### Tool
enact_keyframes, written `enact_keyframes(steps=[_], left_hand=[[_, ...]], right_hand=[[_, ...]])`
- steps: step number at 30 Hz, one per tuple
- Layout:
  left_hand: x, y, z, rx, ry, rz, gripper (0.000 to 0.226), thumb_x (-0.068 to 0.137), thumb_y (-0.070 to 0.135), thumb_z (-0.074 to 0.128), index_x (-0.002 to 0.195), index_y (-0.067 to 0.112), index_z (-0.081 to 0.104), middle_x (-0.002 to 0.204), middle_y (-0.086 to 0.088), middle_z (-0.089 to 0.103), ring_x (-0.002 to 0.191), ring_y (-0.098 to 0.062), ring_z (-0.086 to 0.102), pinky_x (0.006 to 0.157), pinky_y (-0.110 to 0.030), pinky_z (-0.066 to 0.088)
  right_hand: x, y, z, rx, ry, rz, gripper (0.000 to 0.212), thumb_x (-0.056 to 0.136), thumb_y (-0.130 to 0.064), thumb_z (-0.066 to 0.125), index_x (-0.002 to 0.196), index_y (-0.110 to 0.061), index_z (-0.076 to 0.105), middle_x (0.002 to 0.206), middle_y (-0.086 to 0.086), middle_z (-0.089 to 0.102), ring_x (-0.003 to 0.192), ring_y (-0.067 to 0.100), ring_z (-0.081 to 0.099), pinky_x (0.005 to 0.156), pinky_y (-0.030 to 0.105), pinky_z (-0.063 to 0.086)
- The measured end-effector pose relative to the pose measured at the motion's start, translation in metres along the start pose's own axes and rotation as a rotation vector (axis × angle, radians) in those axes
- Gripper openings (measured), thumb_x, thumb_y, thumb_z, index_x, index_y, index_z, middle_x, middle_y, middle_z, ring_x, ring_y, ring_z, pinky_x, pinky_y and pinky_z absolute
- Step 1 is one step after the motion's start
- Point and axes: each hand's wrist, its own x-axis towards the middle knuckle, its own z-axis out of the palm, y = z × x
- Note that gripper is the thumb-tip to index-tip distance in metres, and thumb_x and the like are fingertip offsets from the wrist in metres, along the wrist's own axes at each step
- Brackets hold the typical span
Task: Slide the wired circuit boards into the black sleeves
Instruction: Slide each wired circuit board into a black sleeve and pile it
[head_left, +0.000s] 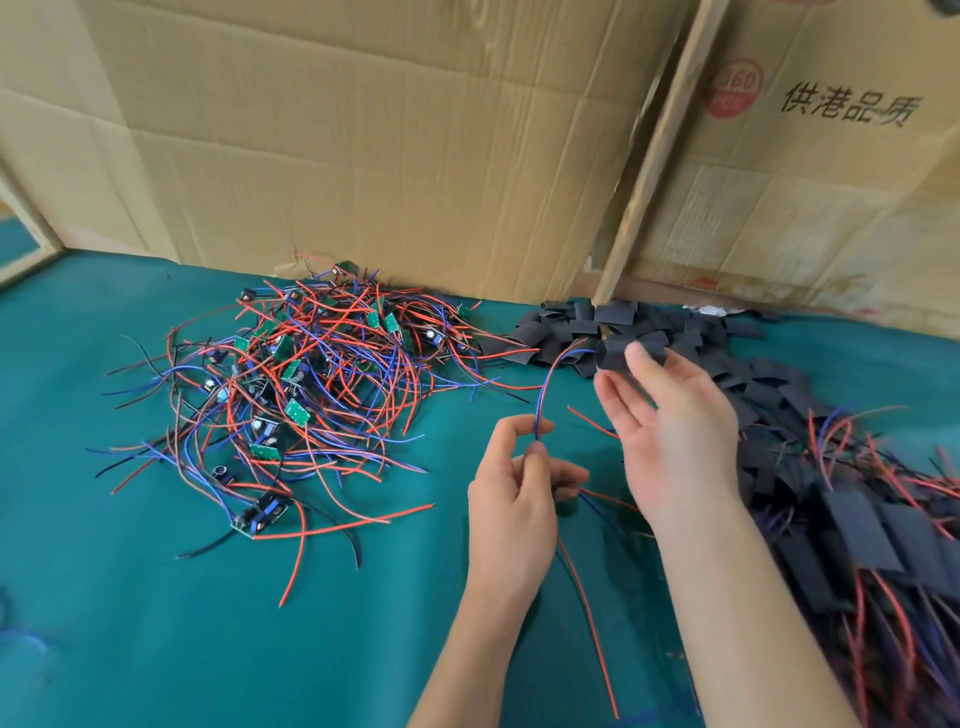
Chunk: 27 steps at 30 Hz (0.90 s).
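My right hand (670, 431) holds a black sleeve (615, 353) between thumb and fingertips, above the green table. My left hand (519, 488) pinches a red and blue wire pair (545, 395) that curves up toward the sleeve's left opening. More red and blue wires trail down from my left hand; the board on them is hidden. A tangled heap of wired circuit boards (296, 384) lies to the left. Loose empty black sleeves (623, 322) are piled at the back.
Finished sleeved boards with wires (857, 519) are heaped along the right side. Cardboard sheets (363, 130) and a wooden slat (654, 156) stand as a wall behind the green table cover (156, 623). A single board (260, 514) lies apart from the heap.
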Motion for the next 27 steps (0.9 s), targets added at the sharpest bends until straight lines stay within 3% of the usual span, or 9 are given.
enact_keyframes(steps=[7, 16, 23, 27], left_hand=[[-0.001, -0.005, 0.000, 0.067, -0.022, 0.033, 0.028, 0.107, 0.013, 0.041, 0.099, 0.034, 0.058, 0.076, -0.004, 0.077, 0.068, -0.018, 0.070, 0.072, -0.023, 0.056], [-0.002, -0.004, 0.000, 0.072, -0.038, 0.021, 0.027, 0.107, 0.012, 0.041, 0.100, 0.031, 0.059, 0.077, -0.006, 0.076, 0.066, -0.016, 0.068, 0.071, -0.024, 0.055], [-0.002, -0.003, -0.001, 0.086, -0.035, 0.022, 0.031, 0.106, 0.012, 0.040, 0.096, 0.035, 0.058, 0.075, -0.005, 0.076, 0.065, -0.018, 0.068, 0.070, -0.029, 0.056], [-0.003, -0.001, -0.001, 0.059, -0.017, 0.007, 0.031, 0.106, 0.012, 0.040, 0.096, 0.036, 0.057, 0.075, -0.005, 0.076, 0.062, -0.017, 0.068, 0.059, -0.015, 0.047]], right_hand=[[0.006, 0.001, -0.004, 0.037, 0.082, 0.008, 0.031, 0.091, -0.001, 0.073, 0.113, -0.005, 0.052, 0.086, 0.009, 0.069, 0.088, 0.030, 0.074, 0.089, 0.038, 0.062], [0.011, -0.002, -0.012, 0.009, 0.052, 0.083, 0.017, 0.091, -0.005, 0.074, 0.098, -0.004, 0.059, 0.092, 0.018, 0.067, 0.087, 0.030, 0.078, 0.074, 0.030, 0.062], [0.016, -0.017, -0.024, -0.092, -0.003, 0.079, 0.023, 0.089, -0.005, 0.074, 0.105, -0.007, 0.058, 0.099, 0.019, 0.067, 0.077, 0.024, 0.075, 0.074, 0.029, 0.061], [0.014, -0.015, -0.026, -0.048, 0.034, 0.092, 0.020, 0.088, -0.006, 0.075, 0.104, -0.002, 0.064, 0.097, 0.018, 0.070, 0.084, 0.026, 0.075, 0.077, 0.029, 0.061]])
